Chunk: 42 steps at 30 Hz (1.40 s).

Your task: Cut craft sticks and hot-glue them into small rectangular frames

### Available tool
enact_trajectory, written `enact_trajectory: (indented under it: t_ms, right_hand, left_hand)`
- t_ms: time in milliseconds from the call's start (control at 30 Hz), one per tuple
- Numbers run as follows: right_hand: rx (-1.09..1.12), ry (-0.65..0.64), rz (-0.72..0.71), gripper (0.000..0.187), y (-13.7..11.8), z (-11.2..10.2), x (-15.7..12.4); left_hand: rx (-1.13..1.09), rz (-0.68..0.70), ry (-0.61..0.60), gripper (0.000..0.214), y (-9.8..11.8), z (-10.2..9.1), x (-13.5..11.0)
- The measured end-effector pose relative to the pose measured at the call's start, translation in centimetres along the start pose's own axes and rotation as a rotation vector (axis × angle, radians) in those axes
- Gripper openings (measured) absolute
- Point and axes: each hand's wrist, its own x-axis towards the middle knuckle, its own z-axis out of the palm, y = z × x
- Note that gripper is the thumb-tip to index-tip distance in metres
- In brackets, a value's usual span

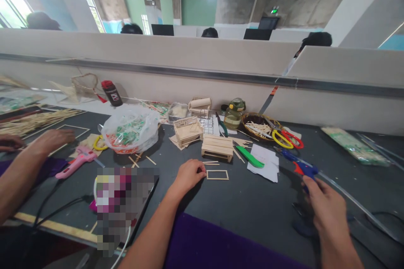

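Observation:
My left hand rests on the dark table with its fingers curled and pinched at the left end of a small rectangular frame of thin wooden sticks. The frame lies flat. Just beyond it are a couple of loose sticks and a little slatted wooden bench. On the right, my right hand is wrapped round the handle of a blue glue gun with a red-orange part, held apart from the frame. The fingers partly hide its handle.
Around the middle lie a green-handled knife, white paper, a stick basket and scissors. At left are a plastic bag, a pink glue gun and another person's hand. A low partition stands behind.

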Motion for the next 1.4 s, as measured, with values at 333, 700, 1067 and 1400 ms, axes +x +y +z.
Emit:
enact_trajectory:
  t_ms: [333, 700, 1067, 1400]
  right_hand:
    - [0.405, -0.658, -0.014, 0.033, -6.9, -0.1, -7.2]
    - [0.265, -0.845, -0.134, 0.047, -5.9, 4.8, -11.1]
    - [0.023, -0.851, -0.274, 0.05, -3.0, 6.6, -11.9]
    - [-0.164, -0.787, -0.438, 0.045, -2.5, 6.9, -11.8]
  left_hand:
    - [-0.002, -0.006, -0.023, 0.005, 0.1, -0.1, -0.1]
    - [-0.027, -0.001, -0.004, 0.008, -0.2, 0.1, 0.0]
    - [-0.021, 0.005, 0.019, 0.007, -0.3, 0.3, 0.2]
    - [-0.006, 0.025, 0.019, 0.007, -0.5, 0.5, 0.1]
